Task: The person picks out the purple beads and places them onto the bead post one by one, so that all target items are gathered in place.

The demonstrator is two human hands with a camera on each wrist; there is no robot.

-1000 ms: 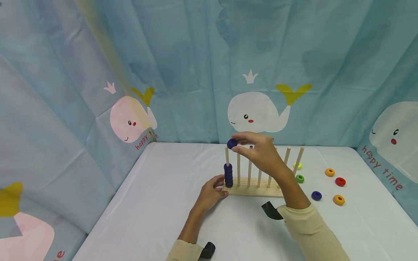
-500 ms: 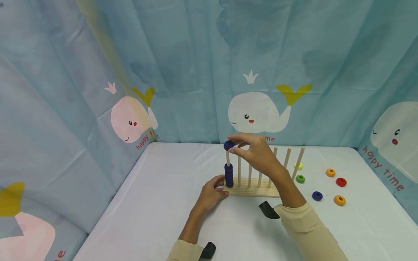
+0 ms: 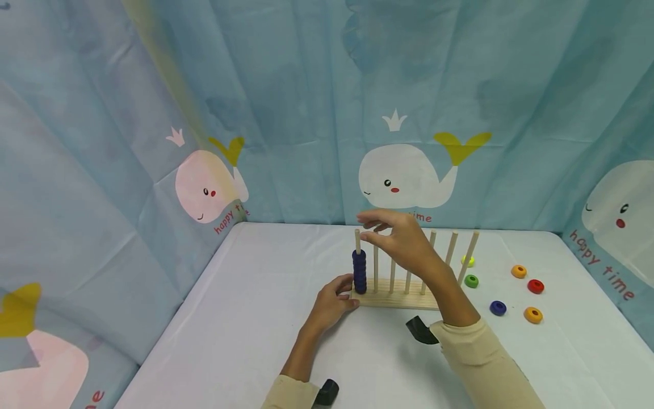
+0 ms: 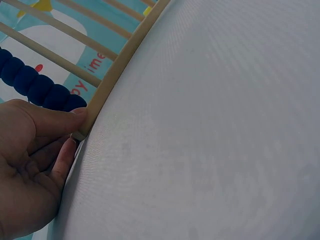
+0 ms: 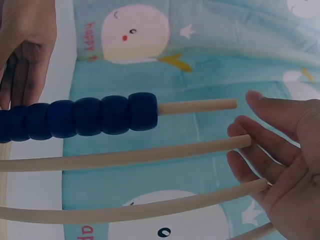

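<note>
A wooden peg stand (image 3: 398,301) with a row of upright pegs stands on the white table. Several dark blue beads (image 3: 360,272) are stacked on its leftmost peg, whose bare tip (image 5: 200,106) sticks out above them. My left hand (image 3: 327,304) grips the left end of the base, the thumb resting against the wood near the lowest bead in the left wrist view. At the top of that peg is my right hand (image 3: 403,241), its fingers apart around the tip and nothing held. In the right wrist view its fingertips lie just beyond the peg ends.
Loose beads lie right of the stand: a blue bead (image 3: 498,308), a red bead (image 3: 536,286), two orange beads (image 3: 533,315), a green bead (image 3: 471,281) and a yellow bead (image 3: 468,261). A blue whale-print curtain (image 3: 296,142) hangs behind the table.
My right hand moved the blue bead left over the leftmost peg and let go of it. The bead dropped onto the stack, which is taller now. My left hand stayed on the base.
</note>
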